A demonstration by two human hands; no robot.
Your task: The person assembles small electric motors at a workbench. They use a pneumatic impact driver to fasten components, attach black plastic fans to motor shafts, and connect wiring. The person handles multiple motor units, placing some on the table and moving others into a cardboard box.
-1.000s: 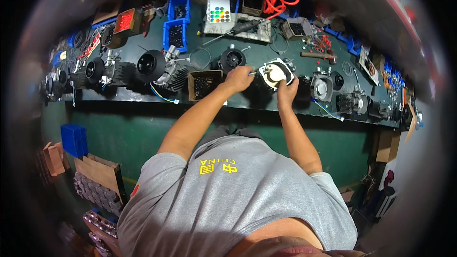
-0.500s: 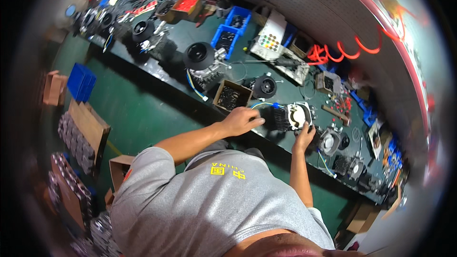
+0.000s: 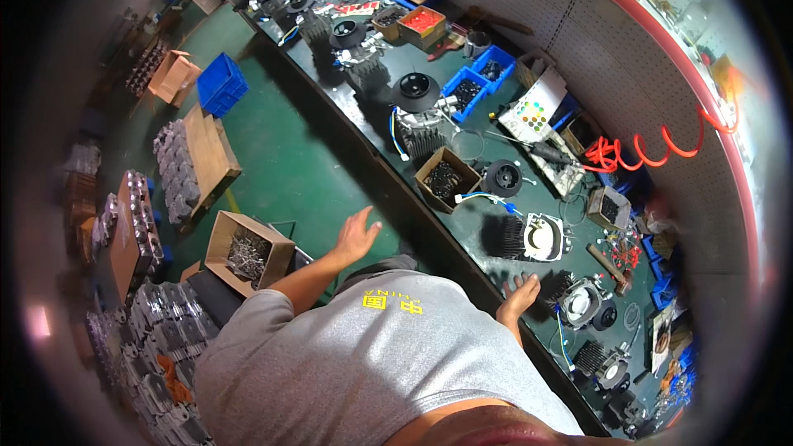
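Observation:
My left hand (image 3: 359, 237) is held out over the green floor, away from the workbench, empty and with its fingers apart. My right hand (image 3: 519, 298) is at the bench's near edge, fingers spread, with nothing in it. Just beyond it lies a black finned metal housing with a white round part inside (image 3: 539, 236), not touched by the hand. A similar finned unit with a silver round opening (image 3: 581, 301) sits to the right of that hand. Behind the first housing are a black fan wheel (image 3: 502, 178) and a cardboard box of small dark parts (image 3: 447, 180).
Several finned motor units, one with a black fan on top (image 3: 415, 92), line the bench (image 3: 376, 128). Blue bins (image 3: 464, 92) and a coiled red air hose (image 3: 607, 154) lie farther back. On the floor are a carton of metal parts (image 3: 248, 252) and a blue crate (image 3: 221, 85).
My right hand has let go of the finned housing, which stays on the bench. My left hand has moved back from the bench edge. The view has turned left, showing more floor.

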